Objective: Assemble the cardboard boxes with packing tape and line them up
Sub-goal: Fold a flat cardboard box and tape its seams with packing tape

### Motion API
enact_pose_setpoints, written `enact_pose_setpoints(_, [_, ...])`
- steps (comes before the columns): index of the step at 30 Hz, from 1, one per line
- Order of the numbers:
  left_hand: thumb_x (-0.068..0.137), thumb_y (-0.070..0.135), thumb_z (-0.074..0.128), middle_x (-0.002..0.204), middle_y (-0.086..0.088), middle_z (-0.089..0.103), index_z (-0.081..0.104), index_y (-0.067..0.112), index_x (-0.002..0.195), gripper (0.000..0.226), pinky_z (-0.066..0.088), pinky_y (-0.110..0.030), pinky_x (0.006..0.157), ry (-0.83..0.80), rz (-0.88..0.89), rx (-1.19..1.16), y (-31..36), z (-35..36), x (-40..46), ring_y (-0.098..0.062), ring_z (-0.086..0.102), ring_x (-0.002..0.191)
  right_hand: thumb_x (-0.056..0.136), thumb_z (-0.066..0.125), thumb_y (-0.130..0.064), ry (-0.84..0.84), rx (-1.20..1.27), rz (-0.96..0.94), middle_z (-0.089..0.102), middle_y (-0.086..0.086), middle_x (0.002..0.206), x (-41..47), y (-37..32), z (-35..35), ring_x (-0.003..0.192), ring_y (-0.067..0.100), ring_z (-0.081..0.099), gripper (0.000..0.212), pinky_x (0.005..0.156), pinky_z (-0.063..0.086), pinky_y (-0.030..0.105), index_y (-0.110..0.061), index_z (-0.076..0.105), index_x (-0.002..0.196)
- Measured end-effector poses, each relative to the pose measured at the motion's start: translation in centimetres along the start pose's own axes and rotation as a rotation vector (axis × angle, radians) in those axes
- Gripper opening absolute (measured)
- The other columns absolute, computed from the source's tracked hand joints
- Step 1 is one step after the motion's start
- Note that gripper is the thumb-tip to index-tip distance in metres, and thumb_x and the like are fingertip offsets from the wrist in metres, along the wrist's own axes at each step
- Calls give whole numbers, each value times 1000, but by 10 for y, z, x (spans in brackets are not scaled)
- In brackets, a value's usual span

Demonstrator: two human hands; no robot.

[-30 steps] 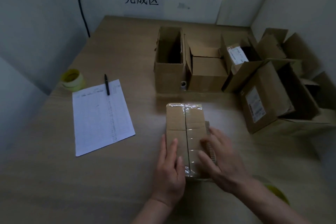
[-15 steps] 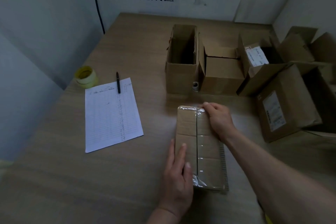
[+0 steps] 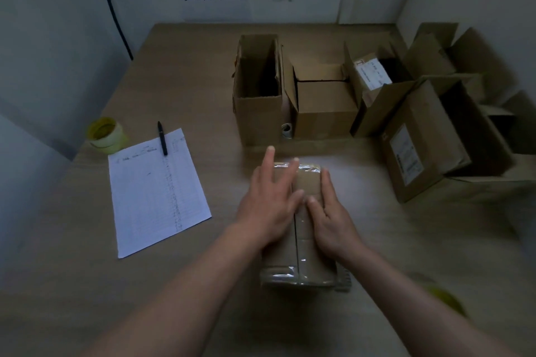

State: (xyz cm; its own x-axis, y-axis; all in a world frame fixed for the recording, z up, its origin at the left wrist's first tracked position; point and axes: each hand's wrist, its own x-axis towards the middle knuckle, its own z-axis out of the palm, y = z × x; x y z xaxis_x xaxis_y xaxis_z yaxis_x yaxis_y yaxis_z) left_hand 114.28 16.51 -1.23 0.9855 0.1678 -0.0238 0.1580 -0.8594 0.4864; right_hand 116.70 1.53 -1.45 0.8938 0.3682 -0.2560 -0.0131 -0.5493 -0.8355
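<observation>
A small cardboard box [image 3: 301,264] lies in front of me on the wooden table [image 3: 203,72], its closed flaps covered by clear packing tape along the centre seam. My left hand [image 3: 269,203] lies flat on the box's left half, fingers straight and spread, reaching past the far edge. My right hand [image 3: 330,217] lies flat on the right half, fingers straight along the top. A roll of yellow-cored tape [image 3: 106,135] stands at the table's left edge.
Several open cardboard boxes stand behind and to the right: a tall one [image 3: 258,113], a half-closed one [image 3: 324,107], labelled ones [image 3: 374,87] [image 3: 417,151]. A printed sheet [image 3: 156,191] with a pen [image 3: 162,138] lies left. Walls close in on both sides.
My left hand slid forward from the box's near end up to its far end. My right hand drew back from the far right corner to the middle of the box.
</observation>
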Motion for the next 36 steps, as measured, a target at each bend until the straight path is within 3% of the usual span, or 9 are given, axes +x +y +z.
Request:
enact_pose_setpoints(5, [102, 43, 36, 164, 1, -1, 26, 40, 151, 50, 27, -38, 115, 0, -71, -78, -9, 14, 30, -28, 23, 145, 105, 40, -29, 61, 35, 36, 29, 2, 160, 1, 2, 1, 141, 19, 36, 66, 102, 25, 18, -31, 1, 158])
enact_pose_setpoints(8, [102, 38, 39, 165, -2, -7, 7, 31, 156, 63, 11, -22, 112, 33, -232, -395, -8, 9, 10, -11, 0, 150, 105, 40, -30, 77, 65, 43, 30, -1, 159, 1, 0, 3, 141, 18, 35, 64, 101, 23, 17, -34, 4, 157])
enact_pose_setpoints(11, [95, 55, 45, 162, 3, -17, 7, 36, 155, 73, 10, -18, 109, 49, -95, -332, 5, 16, -62, 2, -8, 141, 105, 39, -31, 91, 78, 50, 38, 1, 155, -1, 0, 4, 137, 20, 41, 62, 98, 27, 19, -36, 6, 157])
enact_pose_setpoints(15, [82, 61, 51, 156, -25, 24, 55, 27, 137, 65, 54, -34, 82, 172, 24, -88, 0, 32, -108, -34, 50, 130, 105, 37, -35, 97, 93, 51, 38, 0, 155, -2, -4, 9, 135, 19, 42, 60, 102, 29, 24, -40, 5, 156])
enact_pose_setpoints(18, [88, 62, 46, 151, -25, 36, 61, 27, 131, 57, 56, -33, 63, 222, 11, -69, -7, 33, -102, -39, 66, 105, 103, 41, -42, 73, 204, 2, 36, -10, 152, -20, -6, 1, 135, 14, 41, 67, 101, 33, 27, -42, 0, 155])
enact_pose_setpoints(22, [97, 62, 30, 152, -23, 36, 61, 28, 130, 57, 55, -33, 72, 266, -49, -187, -5, 31, -108, -36, 64, 111, 88, 38, -71, 71, -11, -229, 17, -9, 161, -75, 16, 26, 145, 11, 24, 68, 112, 33, 36, -48, 22, 150])
enact_pose_setpoints(27, [94, 54, 33, 156, -11, 31, 53, 27, 137, 54, 48, -34, 90, 238, -101, -258, 13, 30, -102, -30, 53, 126, 97, 27, -67, 265, -143, -287, 44, 15, 150, -71, 43, 34, 138, 29, 44, 64, 103, 47, 50, -26, 50, 140])
enact_pose_setpoints(32, [91, 68, 39, 145, 4, 47, 25, 24, 153, 77, 39, -35, 106, 3, -614, -811, 13, -4, -79, -22, 48, 131, 89, 41, -69, -17, 299, 82, 31, -16, 151, -75, 27, 13, 132, 4, 38, 76, 107, 34, 28, -40, 15, 153])
enact_pose_setpoints(36, [102, 21, 48, 113, -3, 67, 57, 19, 127, 27, 58, -34, 69, -225, -560, -1103, 29, -37, -69, -15, 66, 93, 90, 30, -68, -113, 651, 276, 68, -5, 123, -70, 9, -23, 109, 9, 65, 59, 86, 51, 30, -33, 59, 128])
